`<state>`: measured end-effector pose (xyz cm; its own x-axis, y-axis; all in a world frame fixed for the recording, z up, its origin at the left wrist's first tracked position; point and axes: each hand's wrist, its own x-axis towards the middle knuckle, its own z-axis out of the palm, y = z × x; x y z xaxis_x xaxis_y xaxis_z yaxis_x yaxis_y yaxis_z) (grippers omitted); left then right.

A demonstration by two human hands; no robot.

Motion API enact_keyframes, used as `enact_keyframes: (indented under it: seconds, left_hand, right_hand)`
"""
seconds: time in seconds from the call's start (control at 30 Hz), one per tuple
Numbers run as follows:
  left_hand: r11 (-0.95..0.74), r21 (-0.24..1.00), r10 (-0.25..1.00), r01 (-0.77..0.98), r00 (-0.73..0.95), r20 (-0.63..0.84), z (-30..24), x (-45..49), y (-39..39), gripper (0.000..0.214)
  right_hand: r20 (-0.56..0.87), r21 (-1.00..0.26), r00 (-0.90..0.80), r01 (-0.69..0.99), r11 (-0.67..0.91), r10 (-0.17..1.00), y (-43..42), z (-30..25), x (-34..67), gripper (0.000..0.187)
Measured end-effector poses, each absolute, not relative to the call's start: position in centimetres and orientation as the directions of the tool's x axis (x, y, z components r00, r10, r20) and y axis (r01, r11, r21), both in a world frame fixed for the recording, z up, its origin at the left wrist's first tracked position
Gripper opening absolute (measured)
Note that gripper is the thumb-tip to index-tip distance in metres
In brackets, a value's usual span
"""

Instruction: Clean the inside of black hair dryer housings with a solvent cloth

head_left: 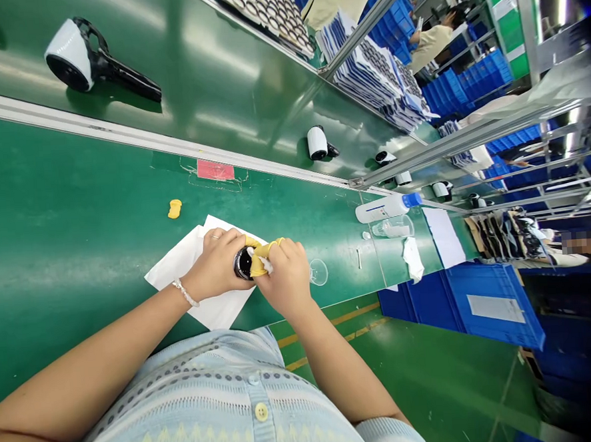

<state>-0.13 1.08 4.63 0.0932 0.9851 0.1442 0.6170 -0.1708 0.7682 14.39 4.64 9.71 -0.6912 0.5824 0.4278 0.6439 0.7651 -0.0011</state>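
My left hand [215, 260] is closed around a black round part [243, 264] with a glossy dark face, held over a white sheet of paper [175, 265]. Fingers of my right hand [289, 278] meet at that face, pinching a small white wad [267, 265]; yellow finger covers sit on the fingertips of this hand. A bit of yellow shows at my left thumb too. The tips hide where wad and part touch. Beyond the paper lies a loose yellow finger cover [174, 209]. Just right of my right hand is a clear round cup [319, 272].
Farther right on the green bench [98, 199] are a white bottle with a blue cap [382, 208], a clear cup [393, 227], and a crumpled white tissue [413, 259]. A metal rail [160, 139] separates a strip carrying a white-and-black hair dryer [72, 56]. Blue crates [495, 302] stand beyond.
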Motion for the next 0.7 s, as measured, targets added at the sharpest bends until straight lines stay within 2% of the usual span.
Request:
enact_keyframes:
  seconds: [0.1, 0.23, 0.43, 0.57, 0.7]
  left_hand:
    - [-0.166, 0.765, 0.986, 0.623, 0.092, 0.139, 4.73, -0.14, 1.08, 0.036]
    - [-0.195, 0.771, 0.980, 0.607, 0.091, 0.176, 4.79, -0.14, 1.21, 0.034]
    - [-0.254, 0.775, 0.965, 0.579, 0.096, 0.244, 4.43, -0.22, 1.26, 0.033]
    - [-0.244, 0.777, 0.967, 0.580, 0.089, 0.237, 4.40, -0.23, 1.23, 0.031]
    - [-0.241, 0.783, 0.968, 0.574, 0.084, 0.237, 4.56, -0.23, 1.21, 0.030]
  right_hand:
    - [0.423, -0.017, -0.705, 0.621, 0.784, 0.568, 4.64, 9.65, 14.45, 0.015]
    - [0.416, -0.029, -0.679, 0.655, 0.755, 0.605, 4.72, 9.80, 14.60, 0.016]
    - [0.387, -0.147, -0.617, 0.692, 0.707, 0.685, 4.18, 9.75, 14.49, 0.013]
    - [0.443, -0.125, -0.594, 0.701, 0.702, 0.672, 4.19, 9.42, 14.60, 0.015]
    - [0.440, -0.090, -0.579, 0.732, 0.675, 0.686, 4.39, 9.53, 14.72, 0.017]
